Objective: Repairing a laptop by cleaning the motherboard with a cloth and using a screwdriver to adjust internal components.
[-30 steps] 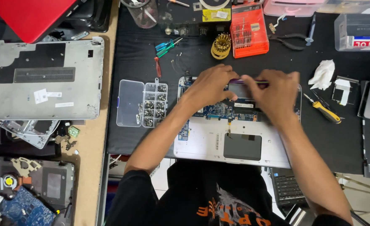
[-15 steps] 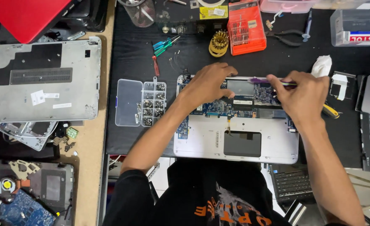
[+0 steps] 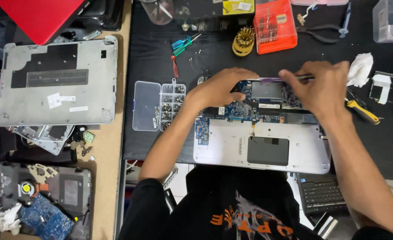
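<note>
Beside the orange bit case point(image 3: 274, 26), hands: right point(image 3: 321, 89) grips a tool point(image 3: 272, 79), left point(image 3: 223, 89) open on the board point(image 3: 249, 111).

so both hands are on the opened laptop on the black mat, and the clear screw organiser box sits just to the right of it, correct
Not quite. In the head view the clear screw organiser box sits to the left of the opened laptop, not the right. Both the left hand and right hand are on it, on the black mat.
</note>
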